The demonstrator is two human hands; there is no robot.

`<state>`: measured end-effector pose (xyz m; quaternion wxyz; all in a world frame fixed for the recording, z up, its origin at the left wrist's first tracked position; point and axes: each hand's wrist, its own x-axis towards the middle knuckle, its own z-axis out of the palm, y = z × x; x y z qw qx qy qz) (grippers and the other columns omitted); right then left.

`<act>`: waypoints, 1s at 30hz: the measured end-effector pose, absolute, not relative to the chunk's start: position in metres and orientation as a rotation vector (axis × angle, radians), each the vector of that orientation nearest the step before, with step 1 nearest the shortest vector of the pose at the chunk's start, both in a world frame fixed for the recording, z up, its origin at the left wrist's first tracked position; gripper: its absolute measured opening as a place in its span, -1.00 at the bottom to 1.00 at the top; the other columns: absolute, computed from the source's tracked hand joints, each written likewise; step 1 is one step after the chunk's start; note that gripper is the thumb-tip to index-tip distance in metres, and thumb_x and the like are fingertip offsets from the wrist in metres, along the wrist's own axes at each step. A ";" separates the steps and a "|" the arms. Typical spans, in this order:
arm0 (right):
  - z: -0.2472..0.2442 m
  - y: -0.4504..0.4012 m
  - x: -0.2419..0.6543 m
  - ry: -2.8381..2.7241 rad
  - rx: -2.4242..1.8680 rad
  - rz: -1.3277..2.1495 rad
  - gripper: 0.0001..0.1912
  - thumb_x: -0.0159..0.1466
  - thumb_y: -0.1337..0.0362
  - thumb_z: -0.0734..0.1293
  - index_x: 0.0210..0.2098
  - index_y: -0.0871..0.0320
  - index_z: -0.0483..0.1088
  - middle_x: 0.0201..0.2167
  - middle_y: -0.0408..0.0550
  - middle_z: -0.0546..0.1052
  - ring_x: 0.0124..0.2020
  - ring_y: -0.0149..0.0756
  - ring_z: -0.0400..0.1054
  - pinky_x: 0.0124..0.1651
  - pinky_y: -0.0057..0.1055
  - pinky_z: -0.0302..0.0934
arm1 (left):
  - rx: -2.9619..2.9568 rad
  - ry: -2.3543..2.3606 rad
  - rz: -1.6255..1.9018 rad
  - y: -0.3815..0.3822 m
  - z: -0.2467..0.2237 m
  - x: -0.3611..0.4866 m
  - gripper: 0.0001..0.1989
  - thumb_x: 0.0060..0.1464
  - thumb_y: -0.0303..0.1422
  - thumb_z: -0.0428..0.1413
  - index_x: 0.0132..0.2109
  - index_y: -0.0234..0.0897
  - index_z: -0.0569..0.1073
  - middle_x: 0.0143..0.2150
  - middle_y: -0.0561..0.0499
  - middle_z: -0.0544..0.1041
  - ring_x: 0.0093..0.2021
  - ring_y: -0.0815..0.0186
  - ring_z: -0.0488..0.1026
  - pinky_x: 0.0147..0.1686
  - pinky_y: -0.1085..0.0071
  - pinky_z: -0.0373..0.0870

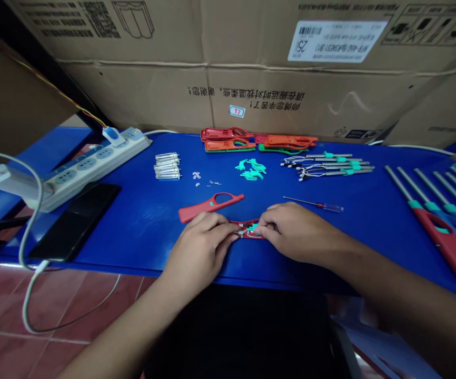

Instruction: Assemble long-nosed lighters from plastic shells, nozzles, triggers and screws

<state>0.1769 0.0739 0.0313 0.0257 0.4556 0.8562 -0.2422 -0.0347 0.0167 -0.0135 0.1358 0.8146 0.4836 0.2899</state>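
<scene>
At the table's front edge lies an open red lighter shell half (245, 223), with a teal trigger (253, 227) and a thin white wire inside. Fingers bent and pressed together, my left hand (204, 242) grips the shell's left end. My right hand (291, 229) pinches at the teal trigger from the right; its fingertips partly cover the shell. Just beyond my left hand rests another red lighter shell half (196, 209). Past my right hand is a screwdriver (328, 207) with a clear handle.
Behind lie clear fuel tanks (167, 166), tiny white pieces (196, 176), loose teal triggers (254, 169), metal tubes with wires (342, 164) and stacked shells (228, 145). Several lighters (445, 242) lie right. A power strip (89, 166) and black phone (78, 221) are left; a cardboard box (152, 95) stands behind.
</scene>
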 end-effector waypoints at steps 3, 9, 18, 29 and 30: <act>0.031 0.073 0.177 2.662 1.447 -0.731 -0.81 0.31 0.32 0.26 -0.41 0.15 0.44 -0.40 -0.06 0.53 -0.32 -0.30 0.34 -0.26 -0.34 0.07 | 2.341 1.403 0.865 0.016 -0.015 -0.035 -0.81 0.29 -0.41 0.10 0.01 -0.24 0.53 -0.13 -0.06 0.55 -0.14 0.22 0.47 -0.11 0.19 0.48; 0.032 0.074 0.177 2.926 1.168 -0.642 -0.80 0.36 0.30 0.25 -0.15 0.10 0.53 -0.20 -0.06 0.51 -0.18 -0.28 0.37 -0.17 -0.36 0.12 | 2.325 1.384 0.867 0.017 -0.016 -0.036 -0.85 0.30 -0.42 0.09 -0.05 -0.23 0.53 -0.16 -0.05 0.53 -0.15 0.22 0.46 -0.12 0.21 0.45; 0.027 0.080 0.166 2.916 0.875 -0.248 -0.78 0.37 0.32 0.22 -0.26 0.17 0.51 -0.24 -0.03 0.50 -0.38 -0.30 0.34 -0.38 -0.32 -0.01 | 2.254 1.366 0.828 0.021 -0.014 -0.036 -0.94 0.27 -0.40 0.13 -0.14 -0.25 0.50 -0.17 -0.05 0.55 -0.13 0.19 0.46 -0.12 0.17 0.45; 0.041 0.094 0.149 2.832 0.569 -0.133 -0.88 0.28 0.42 0.28 -0.24 0.22 0.47 -0.33 0.01 0.53 -0.42 -0.27 0.37 -0.45 -0.36 0.00 | 2.208 1.326 0.806 0.026 -0.012 -0.039 -0.96 0.22 -0.44 0.17 -0.16 -0.26 0.49 -0.18 -0.04 0.54 -0.14 0.20 0.45 -0.11 0.19 0.43; 0.040 0.095 0.149 2.845 0.530 -0.118 -0.87 0.28 0.42 0.28 -0.23 0.22 0.47 -0.34 0.01 0.53 -0.41 -0.26 0.38 -0.44 -0.36 0.01 | 2.205 1.323 0.812 0.026 -0.013 -0.039 -0.95 0.22 -0.44 0.17 -0.16 -0.26 0.50 -0.18 -0.04 0.54 -0.14 0.20 0.45 -0.11 0.19 0.44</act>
